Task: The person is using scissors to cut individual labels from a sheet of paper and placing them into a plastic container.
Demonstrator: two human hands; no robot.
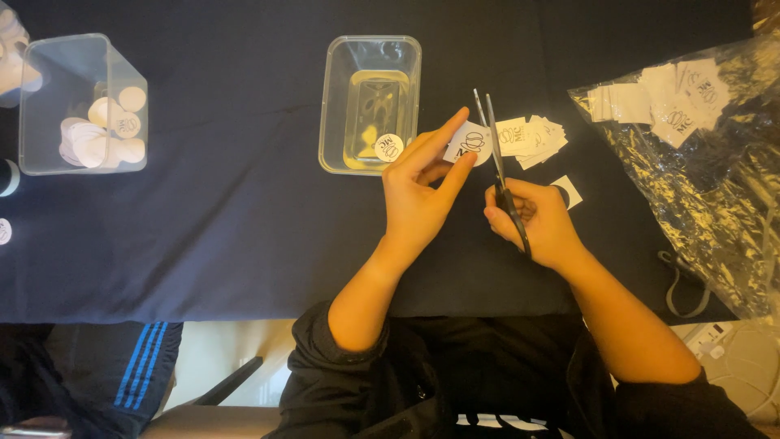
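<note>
Dark cloth-covered table [203, 244], pale floor [219, 349] perhaps, dim light

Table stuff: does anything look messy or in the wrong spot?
Mostly tidy. One small paper piece lies alone by the right hand, apart from the pile of paper squares, and one round sticker sits on the cloth outside the left container.

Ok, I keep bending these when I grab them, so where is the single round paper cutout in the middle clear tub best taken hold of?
Come from straight above: the clear tub is open-topped and its walls block the sides. The round paper cutout lies flat near the near wall, so probably press a fingertip on it, slide it against that wall, then pinch the raised edge between thumb and finger.
</note>
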